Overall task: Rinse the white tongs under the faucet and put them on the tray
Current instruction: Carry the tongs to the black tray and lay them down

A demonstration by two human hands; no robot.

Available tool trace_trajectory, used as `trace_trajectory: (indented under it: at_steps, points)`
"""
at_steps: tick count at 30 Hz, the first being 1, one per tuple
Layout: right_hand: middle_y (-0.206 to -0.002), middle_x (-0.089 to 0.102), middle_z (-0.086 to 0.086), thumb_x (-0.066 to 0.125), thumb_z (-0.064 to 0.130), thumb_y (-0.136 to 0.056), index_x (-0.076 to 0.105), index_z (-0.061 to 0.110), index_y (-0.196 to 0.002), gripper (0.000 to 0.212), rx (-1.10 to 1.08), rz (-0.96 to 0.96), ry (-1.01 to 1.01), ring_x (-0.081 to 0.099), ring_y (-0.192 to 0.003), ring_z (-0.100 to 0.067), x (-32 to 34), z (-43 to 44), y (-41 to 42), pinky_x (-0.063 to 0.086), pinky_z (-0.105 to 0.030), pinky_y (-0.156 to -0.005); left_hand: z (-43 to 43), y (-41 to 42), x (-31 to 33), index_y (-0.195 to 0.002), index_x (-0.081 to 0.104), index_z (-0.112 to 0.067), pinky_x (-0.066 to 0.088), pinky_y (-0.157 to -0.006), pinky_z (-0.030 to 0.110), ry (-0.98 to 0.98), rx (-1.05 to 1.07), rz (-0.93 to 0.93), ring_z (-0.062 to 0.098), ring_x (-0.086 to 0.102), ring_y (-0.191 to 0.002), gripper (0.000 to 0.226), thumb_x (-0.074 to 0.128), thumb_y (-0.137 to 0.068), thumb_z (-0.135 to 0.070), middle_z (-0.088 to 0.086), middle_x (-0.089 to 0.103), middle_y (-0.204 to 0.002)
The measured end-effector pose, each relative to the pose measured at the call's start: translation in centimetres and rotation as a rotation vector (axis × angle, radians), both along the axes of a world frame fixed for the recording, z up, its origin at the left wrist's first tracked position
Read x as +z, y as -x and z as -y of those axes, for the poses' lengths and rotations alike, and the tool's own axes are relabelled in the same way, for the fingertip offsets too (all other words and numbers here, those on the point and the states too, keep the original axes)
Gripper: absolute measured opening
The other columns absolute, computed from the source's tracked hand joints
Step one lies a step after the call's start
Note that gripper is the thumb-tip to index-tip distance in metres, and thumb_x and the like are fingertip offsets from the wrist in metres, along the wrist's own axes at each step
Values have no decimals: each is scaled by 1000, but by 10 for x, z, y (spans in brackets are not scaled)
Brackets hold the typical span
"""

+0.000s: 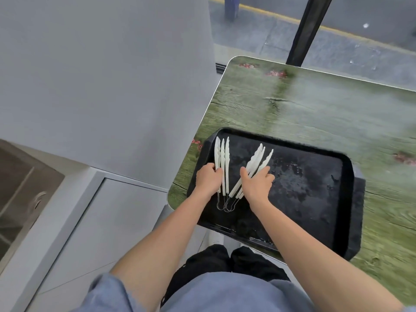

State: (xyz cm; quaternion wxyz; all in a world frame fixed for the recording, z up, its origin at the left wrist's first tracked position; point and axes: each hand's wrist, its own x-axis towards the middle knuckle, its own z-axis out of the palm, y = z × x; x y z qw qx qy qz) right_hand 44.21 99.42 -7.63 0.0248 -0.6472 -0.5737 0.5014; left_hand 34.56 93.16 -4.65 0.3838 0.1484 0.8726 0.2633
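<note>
A black tray (315, 188) lies on a green wood-print table, its surface wet. Two bunches of white tongs rest at its left end. The left bunch (222, 158) points straight away from me; my left hand (208, 176) curls its fingers around the handles. The right bunch (256, 161) fans toward the upper right; my right hand (256, 183) lies over its lower half with fingers wrapped on it. Wire loops at the handle ends (225, 204) show between my wrists. No faucet is in view.
The green table (315, 104) has a rounded left edge right beside the tray. A steel sink (20, 188) sits at the far left in a grey counter. A grey wall rises behind. A dark post (306, 30) stands beyond the table.
</note>
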Motion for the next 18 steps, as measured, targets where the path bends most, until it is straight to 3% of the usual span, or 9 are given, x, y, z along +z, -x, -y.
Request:
trace_trajectory:
  at_steps: [2,3,5,9,15,18]
  points:
    - [-149,18,-20,51,44,-91,2,2,-150,87,-14,21,-17,23,-136,-34,5,1,0,29,-43,-108,5,3,6,-117,61,-11,41,-60,19,-10,3,4,10,54,-74,29,41,-97,-15,6,66,-105]
    - [-148,19,-19,52,43,-91,3,2,-150,87,-13,42,-47,22,-135,-33,8,3,0,29,-44,-107,9,6,8,-125,58,-10,42,-68,17,-15,10,-9,8,56,-81,33,42,-98,-15,1,65,-106]
    - [-143,26,-18,52,42,-91,11,3,-149,80,-13,67,-117,27,-131,-33,12,9,1,33,-45,-103,17,11,10,-135,51,-9,43,-84,24,-7,-16,-87,16,58,-103,39,45,-97,-17,4,64,-114]
    - [-136,34,-18,46,32,-95,29,4,-141,57,-28,62,-149,34,-123,-34,19,24,0,35,-44,-98,31,8,9,-142,40,-12,45,-102,39,-18,-121,-210,23,53,-119,54,55,-93,-30,9,56,-130]
    - [-145,27,-20,50,14,-92,15,3,-149,68,27,120,-139,27,-133,-34,21,47,-22,29,-41,-106,26,-17,-2,-149,6,-26,43,-94,44,108,-484,-284,33,39,-123,99,70,-76,-46,13,39,-139]
    - [-146,27,-21,52,14,-91,10,4,-150,73,60,116,-134,27,-134,-34,18,57,-30,28,-42,-109,20,-25,-7,-150,0,-26,41,-92,42,190,-532,-313,34,38,-120,108,72,-74,-49,16,35,-140]
